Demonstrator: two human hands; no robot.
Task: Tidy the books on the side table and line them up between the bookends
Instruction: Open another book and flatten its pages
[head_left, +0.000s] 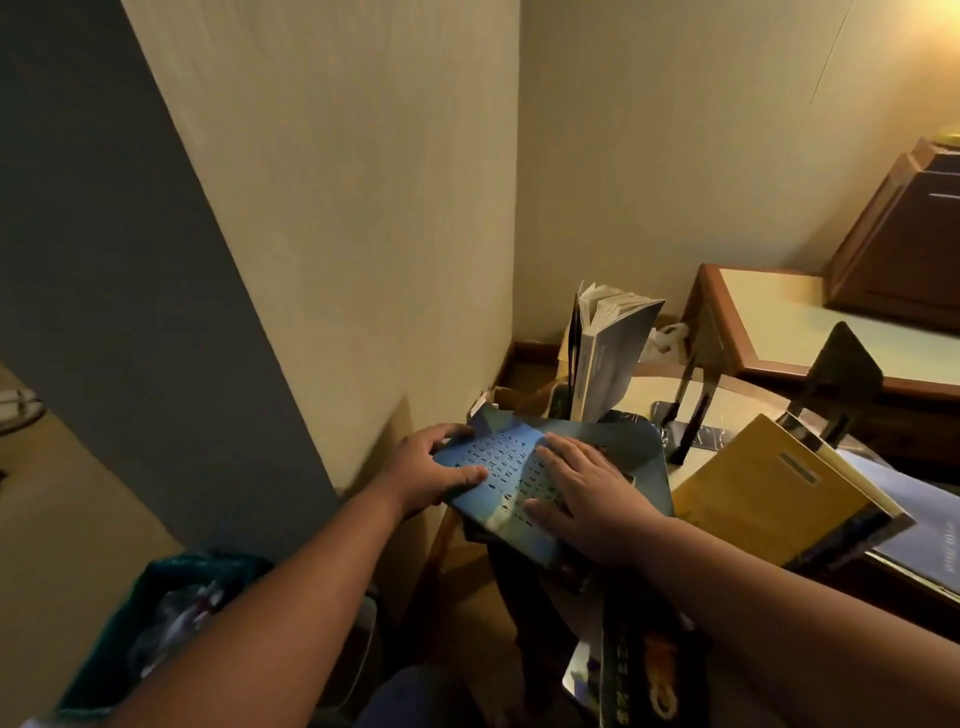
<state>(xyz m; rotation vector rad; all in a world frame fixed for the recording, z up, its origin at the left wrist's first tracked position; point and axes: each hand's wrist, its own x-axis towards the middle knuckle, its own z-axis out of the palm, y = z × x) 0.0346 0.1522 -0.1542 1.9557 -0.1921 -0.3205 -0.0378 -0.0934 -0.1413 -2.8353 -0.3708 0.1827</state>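
A blue book (506, 475) with rows of small dark characters lies flat at the side table's near left corner. My left hand (431, 467) grips its left edge, thumb on the cover. My right hand (587, 493) lies flat on the cover with fingers spread. Behind it a grey book (608, 358) stands upright, pages fanning, against a dark bookend (574, 348). A second black bookend (836, 374) stands at the right. A yellow book (774, 488) lies tilted on other books at the right. Dark books (639, 665) hang over the near edge.
The side table (649, 400) sits in a corner between beige walls. A wooden desk (810, 332) with a pale top stands behind it. A green-lined bin (171, 613) is on the floor at lower left. A thin dark stand (693, 410) rises mid-table.
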